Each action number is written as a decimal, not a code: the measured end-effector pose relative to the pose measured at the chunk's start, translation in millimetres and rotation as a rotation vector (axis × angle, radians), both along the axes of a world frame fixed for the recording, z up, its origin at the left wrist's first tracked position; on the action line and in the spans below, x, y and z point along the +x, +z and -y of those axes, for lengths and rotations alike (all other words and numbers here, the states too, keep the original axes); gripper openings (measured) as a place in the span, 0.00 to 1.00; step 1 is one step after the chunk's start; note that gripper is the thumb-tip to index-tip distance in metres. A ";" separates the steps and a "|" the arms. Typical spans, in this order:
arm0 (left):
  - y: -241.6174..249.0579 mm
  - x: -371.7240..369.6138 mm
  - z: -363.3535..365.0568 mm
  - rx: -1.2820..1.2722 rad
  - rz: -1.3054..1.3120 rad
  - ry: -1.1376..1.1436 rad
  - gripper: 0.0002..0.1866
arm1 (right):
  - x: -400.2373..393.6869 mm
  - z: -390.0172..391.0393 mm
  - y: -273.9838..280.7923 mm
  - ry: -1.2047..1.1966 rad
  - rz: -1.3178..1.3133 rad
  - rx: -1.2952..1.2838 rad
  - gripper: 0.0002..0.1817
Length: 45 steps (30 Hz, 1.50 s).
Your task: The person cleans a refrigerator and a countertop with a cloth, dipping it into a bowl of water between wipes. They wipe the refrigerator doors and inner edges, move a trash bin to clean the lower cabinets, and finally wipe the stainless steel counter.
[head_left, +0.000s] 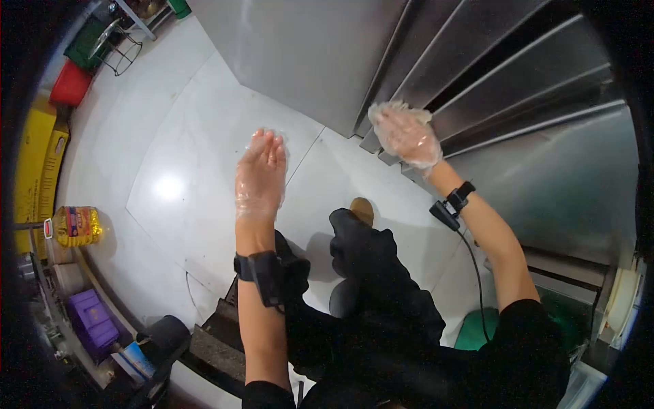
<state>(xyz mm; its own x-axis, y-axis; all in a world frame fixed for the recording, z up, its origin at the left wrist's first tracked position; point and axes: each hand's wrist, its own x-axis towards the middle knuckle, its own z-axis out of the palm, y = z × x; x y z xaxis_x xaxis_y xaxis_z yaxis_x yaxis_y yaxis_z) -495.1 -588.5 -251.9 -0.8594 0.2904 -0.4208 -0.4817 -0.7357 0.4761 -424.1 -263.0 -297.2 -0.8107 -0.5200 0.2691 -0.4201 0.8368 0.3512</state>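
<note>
My left hand (261,170), in a clear plastic glove, hangs over the white floor with its fingers loosely bent and nothing in it. A black strap with a small device (264,278) sits on that forearm. Further right, my right hand (407,136) wears a similar loose, crinkled clear glove. Its fingers reach out beside the stainless steel panels (477,75), overlapping their lower edges in this view. Another black strap (458,198) with a cable is around the right wrist.
A large steel cabinet side (300,54) stands ahead. Along the left are a yellow container (37,157), a bottle of yellow oil (76,226), a purple basket (93,319) and a red bucket (71,84). A green item (479,330) lies at lower right.
</note>
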 end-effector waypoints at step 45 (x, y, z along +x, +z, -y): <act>112.3 195.0 -108.8 -0.261 -0.761 -0.479 0.31 | 191.3 93.7 199.7 -0.524 0.381 -1.116 0.24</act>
